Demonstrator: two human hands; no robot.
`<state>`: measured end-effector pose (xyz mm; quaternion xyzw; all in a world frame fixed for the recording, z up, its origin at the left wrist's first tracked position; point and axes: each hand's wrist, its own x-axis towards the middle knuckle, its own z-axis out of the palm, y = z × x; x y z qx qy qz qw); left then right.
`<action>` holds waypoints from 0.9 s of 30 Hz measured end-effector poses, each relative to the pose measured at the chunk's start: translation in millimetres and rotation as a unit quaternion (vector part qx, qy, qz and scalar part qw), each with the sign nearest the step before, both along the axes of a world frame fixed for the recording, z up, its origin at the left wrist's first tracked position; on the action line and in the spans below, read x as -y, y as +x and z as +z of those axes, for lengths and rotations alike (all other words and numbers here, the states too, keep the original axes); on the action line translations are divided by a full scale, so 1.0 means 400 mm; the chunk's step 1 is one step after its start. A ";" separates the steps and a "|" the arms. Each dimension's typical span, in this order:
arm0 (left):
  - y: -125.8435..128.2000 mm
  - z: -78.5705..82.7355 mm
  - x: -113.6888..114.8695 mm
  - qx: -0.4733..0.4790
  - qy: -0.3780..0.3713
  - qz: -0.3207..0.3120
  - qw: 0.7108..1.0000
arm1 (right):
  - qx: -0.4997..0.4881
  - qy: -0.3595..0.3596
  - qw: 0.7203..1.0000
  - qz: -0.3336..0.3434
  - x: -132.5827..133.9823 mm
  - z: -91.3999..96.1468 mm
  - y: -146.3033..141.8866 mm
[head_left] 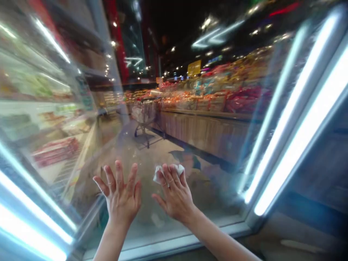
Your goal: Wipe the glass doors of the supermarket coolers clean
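A glass door pane (157, 217) stands in front of me, with the shop aisle showing through it. My left hand (122, 197) is raised at the pane, fingers spread, nothing held; I cannot tell if it touches the glass. Beside it, my right hand (175, 197) lies flat over a crumpled white tissue (158, 175), keeping it at the glass. Parts of the tissue stick out on either side of the fingers, and the rest is hidden under them.
Bright light tubes (301, 130) run along the frame at right, and more light tubes (32, 210) at lower left. Beyond the glass are a shopping cart (145, 112), a long counter (201, 125) heaped with packaged goods, and blurred shelves (65, 127) at left. A metal sill (163, 244) crosses below.
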<state>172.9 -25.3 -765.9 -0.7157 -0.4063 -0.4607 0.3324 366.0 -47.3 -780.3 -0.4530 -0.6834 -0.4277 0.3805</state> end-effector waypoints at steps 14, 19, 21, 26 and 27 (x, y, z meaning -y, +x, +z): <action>0.293 0.084 0.033 -0.070 0.033 -0.035 0.996 | -0.092 0.030 0.993 -0.066 0.031 0.072 0.319; 0.362 0.107 0.042 -0.067 0.029 -0.038 0.997 | -0.106 0.013 0.992 -0.070 0.045 0.057 0.395; 0.369 0.113 0.045 -0.069 0.030 -0.037 0.996 | -0.088 0.020 0.994 -0.062 0.047 0.052 0.416; 0.362 0.119 0.050 -0.078 0.040 -0.031 0.996 | -0.154 0.044 0.986 -0.052 0.038 0.133 0.444; 0.356 0.119 0.051 -0.079 0.041 -0.029 0.996 | -0.158 0.044 0.985 -0.052 0.037 0.134 0.433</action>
